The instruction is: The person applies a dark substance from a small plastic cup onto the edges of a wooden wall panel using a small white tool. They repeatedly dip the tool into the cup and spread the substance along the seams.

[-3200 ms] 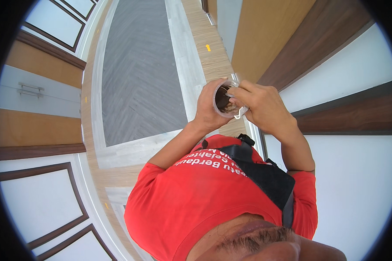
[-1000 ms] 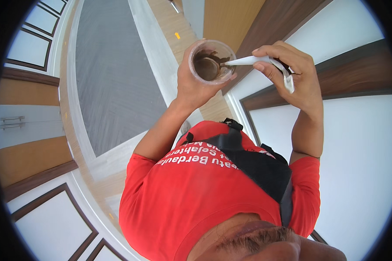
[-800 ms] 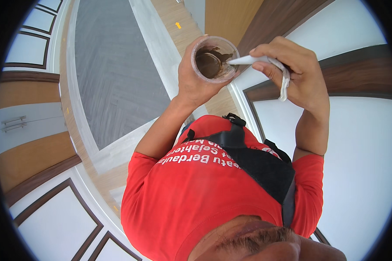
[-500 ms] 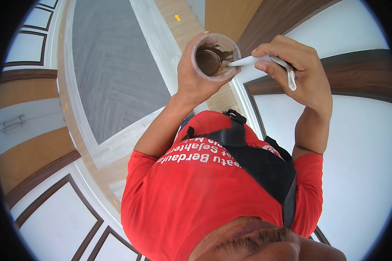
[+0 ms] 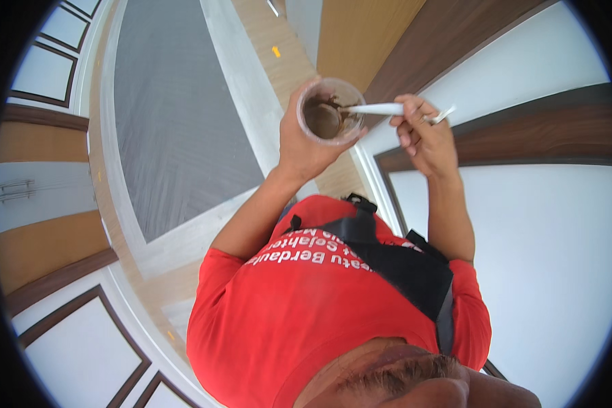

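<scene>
The left hand [image 5: 302, 146] grips a clear plastic cup [image 5: 331, 111] from below, fingers wrapped around its wall. The cup sits at 12 o'clock in the view, above the red shirt [image 5: 319, 313], and contains a brown mixture. The right hand [image 5: 425, 136], at 1 o'clock, pinches a white spoon [image 5: 377, 109] by its handle. The spoon lies roughly level, its tip inside the cup, at the brown mixture. A black strap [image 5: 394, 262] crosses the shirt.
</scene>
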